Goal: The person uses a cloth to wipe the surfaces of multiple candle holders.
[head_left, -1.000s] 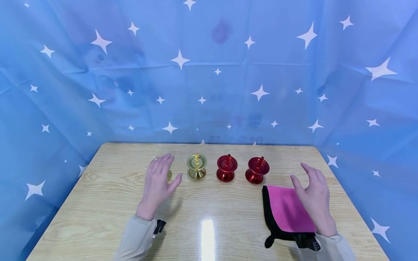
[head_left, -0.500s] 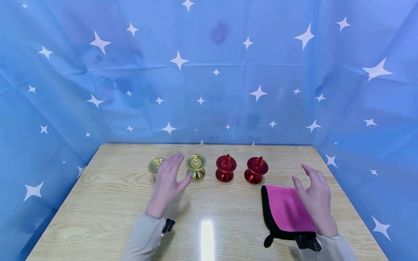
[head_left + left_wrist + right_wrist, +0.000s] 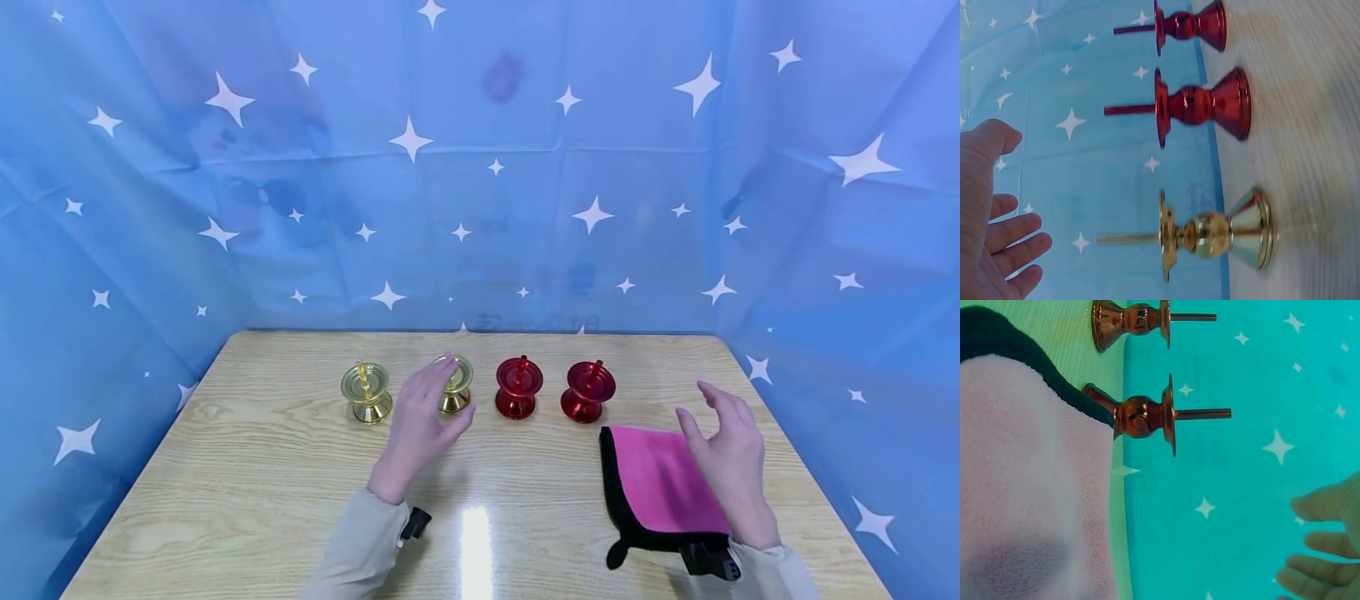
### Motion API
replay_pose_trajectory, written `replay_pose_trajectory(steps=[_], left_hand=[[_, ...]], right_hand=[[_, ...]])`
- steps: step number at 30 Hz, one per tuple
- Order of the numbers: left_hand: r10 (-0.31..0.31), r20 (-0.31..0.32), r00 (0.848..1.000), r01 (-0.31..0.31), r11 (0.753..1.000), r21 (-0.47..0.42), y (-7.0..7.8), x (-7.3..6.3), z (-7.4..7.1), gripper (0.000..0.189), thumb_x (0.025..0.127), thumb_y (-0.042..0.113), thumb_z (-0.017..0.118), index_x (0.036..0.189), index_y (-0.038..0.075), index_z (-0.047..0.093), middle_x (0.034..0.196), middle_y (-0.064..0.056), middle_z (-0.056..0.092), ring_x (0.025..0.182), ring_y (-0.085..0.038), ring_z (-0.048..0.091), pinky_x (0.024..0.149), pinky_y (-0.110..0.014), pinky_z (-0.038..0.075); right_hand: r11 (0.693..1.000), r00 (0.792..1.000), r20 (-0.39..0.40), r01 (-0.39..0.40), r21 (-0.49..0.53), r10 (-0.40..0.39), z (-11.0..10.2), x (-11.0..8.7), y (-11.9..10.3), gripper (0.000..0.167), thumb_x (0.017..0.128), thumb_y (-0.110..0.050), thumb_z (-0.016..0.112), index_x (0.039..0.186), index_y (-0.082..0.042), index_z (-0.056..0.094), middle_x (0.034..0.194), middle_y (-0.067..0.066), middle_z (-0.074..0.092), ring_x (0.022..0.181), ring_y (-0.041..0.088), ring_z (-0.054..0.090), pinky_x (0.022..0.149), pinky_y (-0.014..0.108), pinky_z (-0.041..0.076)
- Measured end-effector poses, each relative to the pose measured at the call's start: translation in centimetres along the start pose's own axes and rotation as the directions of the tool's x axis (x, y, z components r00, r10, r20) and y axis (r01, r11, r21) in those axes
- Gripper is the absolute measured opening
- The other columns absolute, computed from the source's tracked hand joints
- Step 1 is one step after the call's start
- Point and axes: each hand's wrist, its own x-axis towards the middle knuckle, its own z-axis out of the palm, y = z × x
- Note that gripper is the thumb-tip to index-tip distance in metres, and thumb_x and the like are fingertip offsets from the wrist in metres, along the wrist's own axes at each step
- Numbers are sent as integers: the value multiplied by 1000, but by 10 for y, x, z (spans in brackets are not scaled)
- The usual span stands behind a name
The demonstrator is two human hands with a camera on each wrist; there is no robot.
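Observation:
Two gold candle holders, the left one (image 3: 366, 392) and the right one (image 3: 457, 393), stand upright in a row with two red candle holders (image 3: 519, 387) (image 3: 588, 392). Each has a dish with a thin pin rising from its middle. My left hand (image 3: 422, 417) hovers in front of the right gold holder, partly covering it in the head view, with fingers spread and nothing held. In the left wrist view its thumb and fingers (image 3: 1019, 240) stay apart from that holder (image 3: 1213, 234). Over a pink cloth (image 3: 652, 483) with black edging floats my right hand (image 3: 726, 458), fingers loosely bent, holding nothing.
The wooden table (image 3: 247, 467) carries the row near its back edge. A blue curtain (image 3: 480, 192) with white stars hangs behind and along both sides. The cloth lies at the right front, its corner close to the rightmost red holder (image 3: 1141, 415).
My left hand has moved right, from in front of the left gold candle holder to the right gold one, uncovering the left. The right hand has barely shifted.

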Motion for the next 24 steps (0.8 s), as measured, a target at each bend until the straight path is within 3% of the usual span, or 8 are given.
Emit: replay_pose_trajectory(steps=[4,15,24], left_hand=[[5,8,1000,-5,999,-34,6,1,10,57,68,18,77,115,-8,57,115,-24,60,107,-39,57,90,-53,44],[-53,78,996,64,988,-141,24,5,32,54,74,21,75,118,-5,57,120,-18,60,110,-30,56,94,-46,43],[-112,127,986,143,952,-270,42,8,53,55,74,19,76,121,-2,56,119,-18,60,109,-27,56,95,-39,43]], right_hand=[[1000,1000,4,3,0,-3,-1,-2,2,47,67,8,75,112,11,60,94,28,59,88,40,53,70,42,37],[1000,1000,-7,9,8,-9,2,-8,8,46,66,11,75,109,11,61,90,27,60,84,36,54,68,22,34],[999,999,20,-38,22,38,1,-13,11,45,67,10,75,109,10,61,91,26,60,83,32,54,69,22,36]])
